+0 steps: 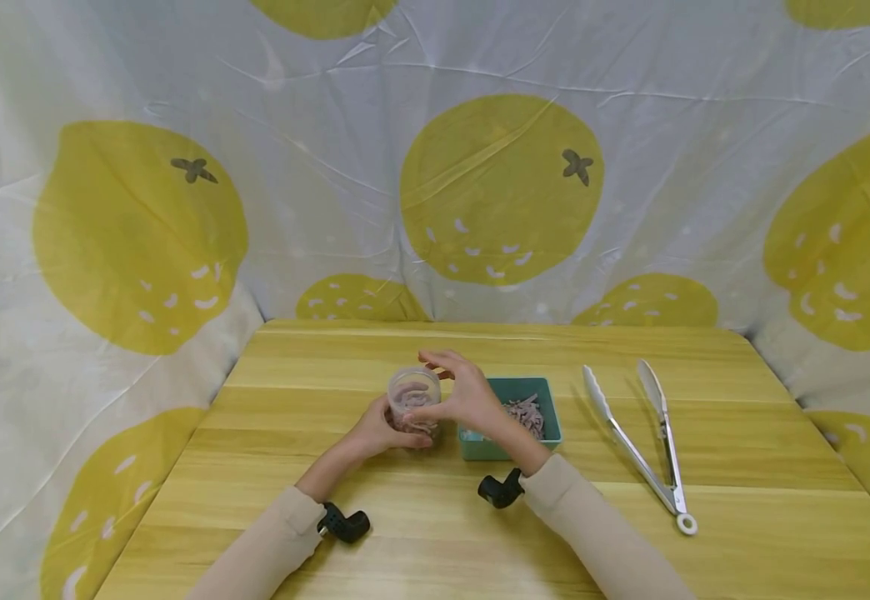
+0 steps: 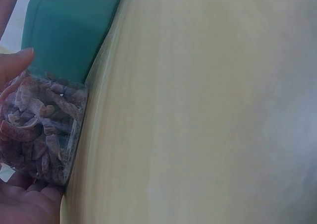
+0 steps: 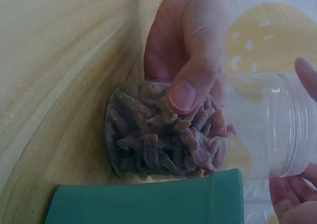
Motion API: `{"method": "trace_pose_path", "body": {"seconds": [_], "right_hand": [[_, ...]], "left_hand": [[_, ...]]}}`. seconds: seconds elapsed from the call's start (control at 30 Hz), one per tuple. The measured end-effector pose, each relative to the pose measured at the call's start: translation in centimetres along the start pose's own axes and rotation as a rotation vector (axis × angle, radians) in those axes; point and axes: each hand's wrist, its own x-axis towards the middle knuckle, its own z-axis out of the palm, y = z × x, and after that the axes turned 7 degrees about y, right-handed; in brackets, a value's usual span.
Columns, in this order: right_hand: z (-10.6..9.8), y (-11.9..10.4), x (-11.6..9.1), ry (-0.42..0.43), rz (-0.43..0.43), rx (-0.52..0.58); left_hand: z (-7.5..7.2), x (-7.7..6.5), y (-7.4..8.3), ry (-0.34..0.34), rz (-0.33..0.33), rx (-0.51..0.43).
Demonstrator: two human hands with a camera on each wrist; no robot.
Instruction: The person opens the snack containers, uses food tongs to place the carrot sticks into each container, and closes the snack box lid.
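A clear plastic jar [image 1: 414, 388] with a threaded rim stands upright on the table, its lower part filled with wrinkled purplish-brown strips [image 3: 168, 135]. My left hand [image 1: 377, 429] grips the jar low on its left side, thumb [image 3: 183, 96] across the front. At the jar's top is my right hand [image 1: 467, 398], fingers spread above and behind the rim and the thumb in front. In the right wrist view its fingertips [image 3: 283, 190] lie right at the rim. Just right of the jar sits a green rectangular container [image 1: 486, 452] with more such strips, partly hidden by the right forearm.
Metal tongs [image 1: 637, 454] lie spread apart at the right of the wooden table [image 1: 435, 542], ring end toward me. A lemon-print cloth [image 1: 330, 183] hangs behind the table and down its sides. Black devices [image 1: 345, 523] are strapped at both wrists.
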Motion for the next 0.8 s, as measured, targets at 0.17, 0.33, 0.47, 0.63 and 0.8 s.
{"method": "trace_pose_path", "body": {"seconds": [0.17, 0.33, 0.47, 0.63, 0.8], "right_hand": [[0.0, 0.0, 0.1, -0.006, -0.026, -0.005], [0.3, -0.2, -0.1, 0.025, -0.028, -0.01], [0.6, -0.4, -0.3, 0.043, -0.005, -0.031], [1.0, -0.8, -0.6, 0.078, 0.006, -0.054], [1.2, -1.0, -0.9, 0.112, 0.014, -0.099]], "left_hand": [[0.1, -0.1, 0.1, -0.009, 0.006, -0.007], [0.0, -0.1, 0.2, -0.028, 0.005, -0.031], [0.0, -0.1, 0.2, -0.034, 0.009, -0.037], [0.0, -0.1, 0.0, -0.014, 0.011, -0.019], [0.0, 0.0, -0.1, -0.003, 0.035, 0.013]]}}
